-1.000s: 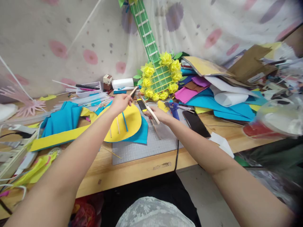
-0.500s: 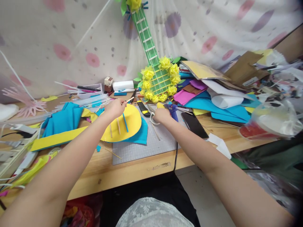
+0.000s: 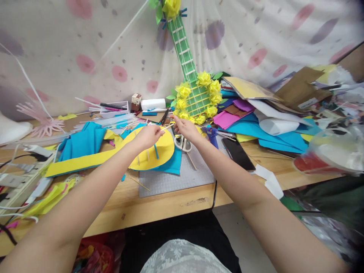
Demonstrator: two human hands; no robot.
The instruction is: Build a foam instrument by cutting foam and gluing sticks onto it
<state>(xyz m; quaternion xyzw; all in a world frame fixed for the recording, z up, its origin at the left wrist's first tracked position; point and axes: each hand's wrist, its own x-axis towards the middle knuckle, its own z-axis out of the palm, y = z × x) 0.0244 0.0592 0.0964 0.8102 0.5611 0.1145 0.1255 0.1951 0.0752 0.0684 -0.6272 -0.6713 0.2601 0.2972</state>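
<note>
Head view: left hand (image 3: 150, 136) pinches pale stick (image 3: 167, 126) over yellow cutout (image 3: 165, 148), presumably leaving tip free for right hand (image 3: 186, 128), whose fingers' grip I cannot tell.

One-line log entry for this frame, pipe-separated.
left hand: holds stick | right hand: near stick's tip, contact unclear | scissors: beside yellow cutout

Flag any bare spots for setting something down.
Free: front middle of the grey mat, between blue piece and desk edge; wood between phone, white scrap and blue sheets. Crowded: behind, around scissors and flowered guitar; left, around the power strip.
</note>
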